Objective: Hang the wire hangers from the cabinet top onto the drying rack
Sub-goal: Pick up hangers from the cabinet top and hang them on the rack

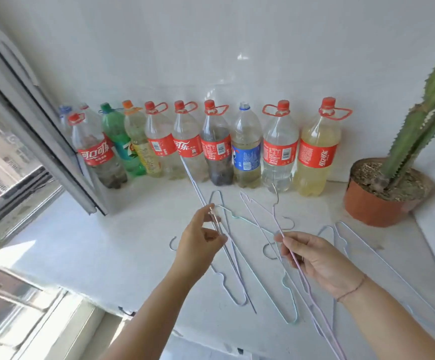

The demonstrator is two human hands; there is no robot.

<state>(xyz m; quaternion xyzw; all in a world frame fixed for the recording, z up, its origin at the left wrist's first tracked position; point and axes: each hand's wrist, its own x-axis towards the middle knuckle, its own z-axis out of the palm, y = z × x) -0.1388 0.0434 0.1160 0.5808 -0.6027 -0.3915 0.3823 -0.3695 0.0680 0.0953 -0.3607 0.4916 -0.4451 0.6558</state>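
Note:
Several thin wire hangers in pale blue, mint and lilac lie scattered on the white cabinet top. My left hand pinches a long pale hanger that slants up toward the bottles and is lifted at its far end. My right hand grips a lilac hanger by its wire, hook end raised above the surface. A mint hanger lies flat between my hands, and a blue hanger lies to the right. The drying rack is out of view.
A row of several plastic soda bottles stands along the white back wall. A potted cactus stands at the right. An open window frame juts in from the left, reaching over the cabinet's left end.

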